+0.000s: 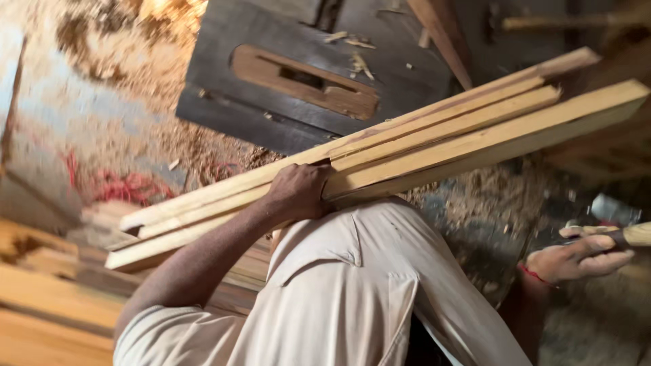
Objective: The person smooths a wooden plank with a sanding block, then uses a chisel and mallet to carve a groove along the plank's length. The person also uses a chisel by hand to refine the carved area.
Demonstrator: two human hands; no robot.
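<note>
Wooden slats (pixel 407 139) in closed left hand (pixel 298 191)

No packages, labels, signs or screens show anywhere around the hands; only bare wood, sawdust and cloth fill the view.

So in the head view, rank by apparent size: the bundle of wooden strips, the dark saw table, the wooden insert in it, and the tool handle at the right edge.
1. Bundle of wooden strips, though it lies nearest the camera.
2. Dark saw table, partly hidden and cut off by the frame.
3. Wooden insert.
4. Tool handle, mostly out of frame, so unsure.
</note>
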